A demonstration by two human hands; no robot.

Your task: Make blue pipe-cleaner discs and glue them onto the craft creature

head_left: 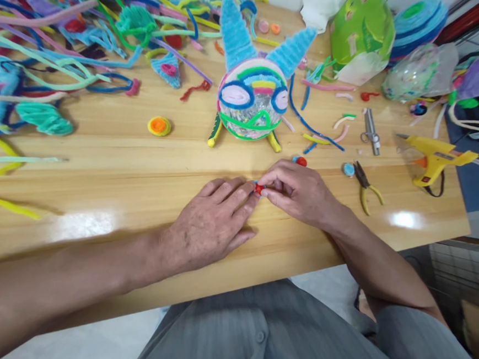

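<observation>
A small coil of pipe cleaner (259,188), red in the middle with blue at its rim, lies on the wooden table between my hands. The thumb and forefinger of my right hand (296,189) pinch it from the right. Stretched out flat on the table, my left hand (213,220) touches the coil's left side with its fingertips. Just behind my right hand sits another red and blue coil (300,161), partly covered by the knuckles. Beyond both hands stands a round figure (254,101) with blue fuzzy ears, blue-ringed eyes and yellow-tipped feet.
Pliers (365,186), a blue coil (348,170), scissors (371,133) and a yellow glue gun (434,157) lie to the right. A yellow-orange coil (159,126) is at the left. Many loose pipe cleaners (40,68) heap up at the back left. A green wrapped form (363,31) stands back right.
</observation>
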